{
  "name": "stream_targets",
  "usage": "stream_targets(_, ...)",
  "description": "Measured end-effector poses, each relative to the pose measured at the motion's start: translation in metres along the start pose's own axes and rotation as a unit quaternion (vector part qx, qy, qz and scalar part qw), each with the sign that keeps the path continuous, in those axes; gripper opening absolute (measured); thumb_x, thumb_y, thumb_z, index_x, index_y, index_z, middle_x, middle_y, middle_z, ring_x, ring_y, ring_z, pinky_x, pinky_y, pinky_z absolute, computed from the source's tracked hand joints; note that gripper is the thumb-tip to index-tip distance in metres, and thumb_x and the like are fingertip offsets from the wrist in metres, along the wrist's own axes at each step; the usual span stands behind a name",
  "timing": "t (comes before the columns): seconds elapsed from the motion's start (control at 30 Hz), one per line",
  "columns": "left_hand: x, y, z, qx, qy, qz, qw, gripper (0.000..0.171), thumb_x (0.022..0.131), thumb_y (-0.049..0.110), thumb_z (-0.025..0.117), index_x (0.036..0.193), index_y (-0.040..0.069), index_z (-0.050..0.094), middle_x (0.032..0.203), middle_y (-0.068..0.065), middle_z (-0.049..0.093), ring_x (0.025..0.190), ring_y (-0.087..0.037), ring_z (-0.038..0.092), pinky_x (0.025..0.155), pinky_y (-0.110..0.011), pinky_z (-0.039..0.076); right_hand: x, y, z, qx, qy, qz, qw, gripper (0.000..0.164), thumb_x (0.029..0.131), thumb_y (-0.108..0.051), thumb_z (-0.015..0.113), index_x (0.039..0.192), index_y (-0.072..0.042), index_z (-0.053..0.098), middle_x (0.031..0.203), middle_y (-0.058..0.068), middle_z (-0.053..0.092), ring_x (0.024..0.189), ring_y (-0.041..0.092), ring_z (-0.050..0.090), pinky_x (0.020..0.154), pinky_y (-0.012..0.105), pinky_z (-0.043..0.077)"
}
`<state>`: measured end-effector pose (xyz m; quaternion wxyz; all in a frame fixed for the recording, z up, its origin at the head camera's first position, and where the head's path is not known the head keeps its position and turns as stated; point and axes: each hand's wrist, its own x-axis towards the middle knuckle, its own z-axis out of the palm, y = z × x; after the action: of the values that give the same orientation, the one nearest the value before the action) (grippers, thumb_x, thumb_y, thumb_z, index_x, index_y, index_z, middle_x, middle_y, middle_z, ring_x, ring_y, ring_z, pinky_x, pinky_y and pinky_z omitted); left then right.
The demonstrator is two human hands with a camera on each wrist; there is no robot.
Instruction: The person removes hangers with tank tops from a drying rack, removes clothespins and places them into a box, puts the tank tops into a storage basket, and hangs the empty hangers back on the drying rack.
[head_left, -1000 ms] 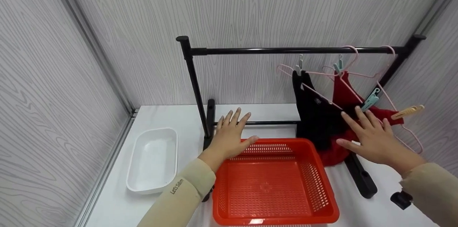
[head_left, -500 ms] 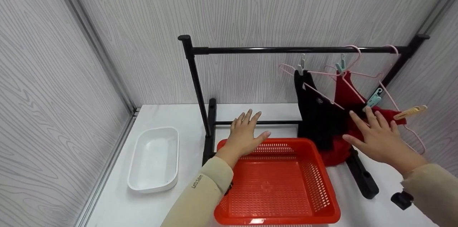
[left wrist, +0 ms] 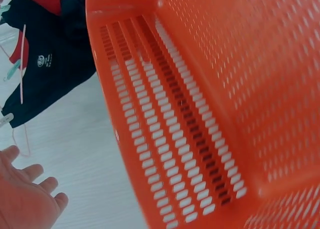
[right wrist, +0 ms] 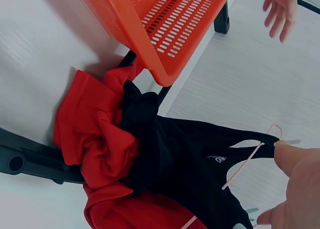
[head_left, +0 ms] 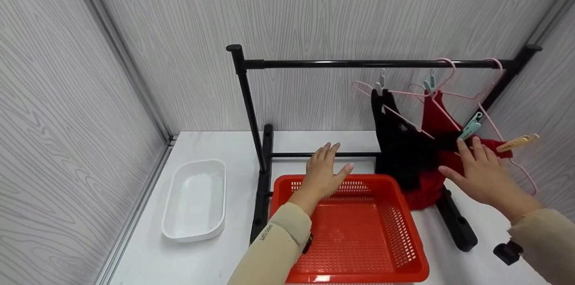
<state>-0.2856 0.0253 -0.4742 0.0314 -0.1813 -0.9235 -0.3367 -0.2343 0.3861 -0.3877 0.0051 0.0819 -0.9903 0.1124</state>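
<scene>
My left hand (head_left: 324, 176) hovers over the far side of the red plastic basket (head_left: 355, 231), fingers extended and thumb out, holding nothing. My right hand (head_left: 487, 178) is held with straight fingers in front of the hung clothes, fingertips close to a mint clothespin (head_left: 470, 128) in the head view. A black sleeveless top (right wrist: 185, 154) hangs on a pink hanger with a pale grey clothespin (head_left: 381, 86) at one shoulder. Behind it a red garment (head_left: 435, 112) hangs on another pink hanger, with a yellow clothespin (head_left: 518, 142) at its right shoulder. Its lower folds (right wrist: 100, 134) bunch beside the basket.
A black clothes rack (head_left: 332, 64) stands on the white table, its feet reaching forward on both sides of the basket. To the left sits a white tray (head_left: 195, 204). A small black object (head_left: 507, 252) lies near the right sleeve. Wood-patterned panels enclose the table.
My left hand has moved right, from the basket's far left corner to over its far side. My right hand has shifted slightly right. The clothes hang as before.
</scene>
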Motion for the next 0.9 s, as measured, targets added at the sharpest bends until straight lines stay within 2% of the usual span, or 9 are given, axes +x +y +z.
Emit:
stream_targets(0.17, 0.0, 0.007, 0.009, -0.055, 0.001, -0.007, 0.9985, 0.073, 0.102, 0.06, 0.04, 0.16, 0.021, 0.022, 0.165, -0.008, 0.021, 0.151, -0.027, 0.018, 0.121, -0.05, 0.016, 0.004, 0.006, 0.0, 0.017, -0.003, 0.008, 1.0, 0.095, 0.102, -0.058, 0.04, 0.154, 0.011, 0.001, 0.154, 0.043, -0.002, 0.136, 0.065, 0.005, 0.105, 0.078, 0.005)
stream_targets(0.4, 0.004, 0.017, 0.014, -0.119, 0.011, -0.034, 0.9922, 0.07, 0.102, 0.059, 0.04, 0.159, 0.022, 0.024, 0.164, -0.005, 0.022, 0.151, -0.026, 0.019, 0.12, -0.049, 0.017, 0.007, 0.014, 0.002, 0.01, 0.005, 0.007, 1.0, 0.095, 0.103, -0.057, 0.04, 0.15, 0.018, 0.006, 0.15, 0.048, 0.008, 0.132, 0.067, 0.011, 0.106, 0.077, 0.01)
stream_targets(0.63, 0.01, 0.02, 0.015, -0.203, 0.023, -0.069, 0.9764, 0.068, 0.102, 0.06, 0.042, 0.158, 0.025, 0.026, 0.163, -0.005, 0.026, 0.149, -0.029, 0.024, 0.118, -0.053, 0.022, 0.011, 0.023, 0.003, 0.004, 0.028, 0.002, 1.0, 0.091, 0.104, -0.053, 0.044, 0.148, 0.021, 0.013, 0.142, 0.051, 0.021, 0.127, 0.068, 0.018, 0.105, 0.077, 0.014)
stream_targets(0.9, 0.01, 0.019, 0.019, -0.266, 0.013, -0.108, 0.9578, 0.069, 0.1, 0.062, 0.043, 0.158, 0.027, 0.028, 0.162, -0.006, 0.027, 0.147, -0.031, 0.027, 0.116, -0.054, 0.027, 0.018, 0.027, 0.006, 0.01, 0.049, 0.014, 0.999, 0.085, 0.103, -0.046, 0.048, 0.148, 0.02, 0.018, 0.139, 0.05, 0.027, 0.124, 0.067, 0.024, 0.103, 0.077, 0.019)
